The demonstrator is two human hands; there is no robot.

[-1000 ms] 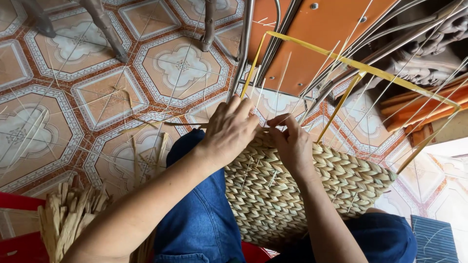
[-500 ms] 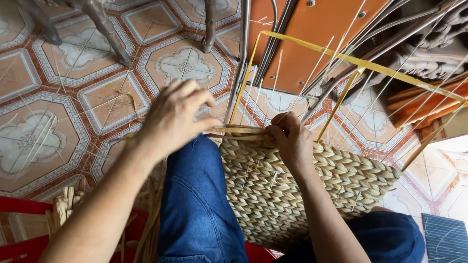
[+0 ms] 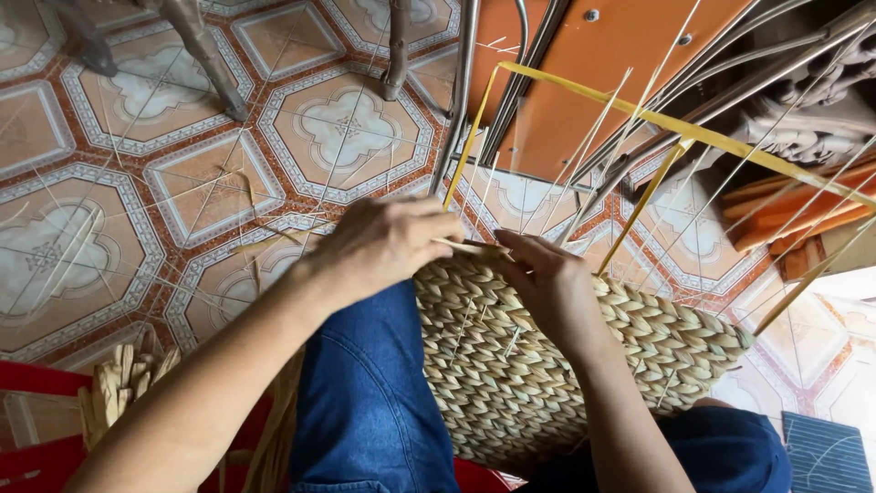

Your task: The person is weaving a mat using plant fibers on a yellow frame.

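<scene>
A woven straw basket (image 3: 547, 365) of braided tan fibre rests on my lap, between my blue-jeaned legs. A yellow wire frame (image 3: 639, 114) rises from its rim, with thin pale strands standing up around it. My left hand (image 3: 383, 242) pinches a tan fibre strand (image 3: 461, 246) at the top edge of the weave. My right hand (image 3: 543, 283) presses on the rim right beside it, fingers curled over the braid.
Patterned orange and white floor tiles (image 3: 137, 201) lie ahead. A bundle of cut straw (image 3: 119, 383) sits by a red stool edge (image 3: 36, 383) at lower left. Metal chair legs (image 3: 465, 82) and an orange board (image 3: 584, 82) stand beyond the basket, carved wood at upper right.
My left hand swung out to the left, then came back to the basket rim and took hold of a strand. My right hand stayed on the rim.
</scene>
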